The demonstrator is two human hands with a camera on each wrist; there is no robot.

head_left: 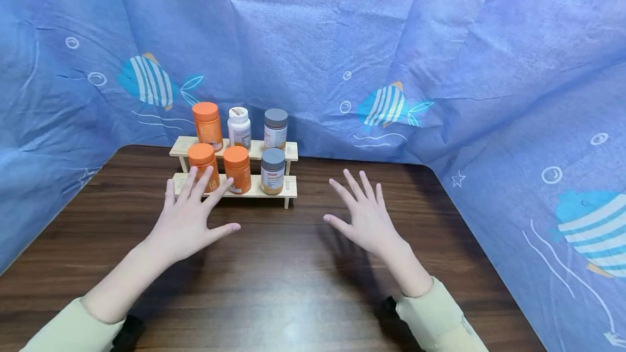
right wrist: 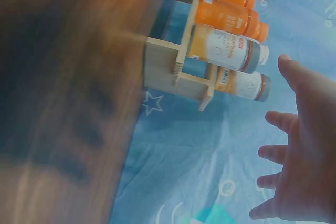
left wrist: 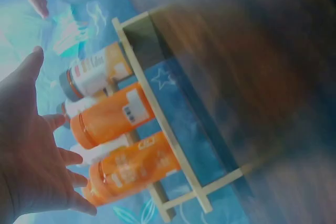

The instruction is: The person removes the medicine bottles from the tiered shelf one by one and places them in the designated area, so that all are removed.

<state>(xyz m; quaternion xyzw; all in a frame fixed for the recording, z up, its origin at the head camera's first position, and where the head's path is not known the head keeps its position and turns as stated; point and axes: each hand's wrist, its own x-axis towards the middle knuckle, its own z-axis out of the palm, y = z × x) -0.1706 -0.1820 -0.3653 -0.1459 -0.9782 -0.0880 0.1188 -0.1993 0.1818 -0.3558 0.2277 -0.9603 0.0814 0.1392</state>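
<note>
On the dark wood-grain table (head_left: 293, 265) we see both hands spread flat-fingered, palms down, holding nothing. Left hand (head_left: 188, 219) hovers just in front of the two-tier wooden rack (head_left: 254, 192), its fingertips overlapping the front-left orange bottle (head_left: 203, 164) in the head view; we can't tell if they touch it. Right hand (head_left: 364, 216) is to the right of the rack, well apart from it, fingers fanned wide. Lower tier carries two orange bottles, second one (head_left: 237, 169), plus a grey-lidded jar (head_left: 273, 171). Upper tier: an orange bottle (head_left: 207, 125), a white bottle (head_left: 239, 127), a grey-lidded jar (head_left: 276, 128). Rack sits at the table's back edge. Blue cloth with striped fish (head_left: 391, 42) walls in the table at back and both sides. Pale green sleeves (head_left: 440, 314) cover both forearms. Wrist views are blurred.
</note>
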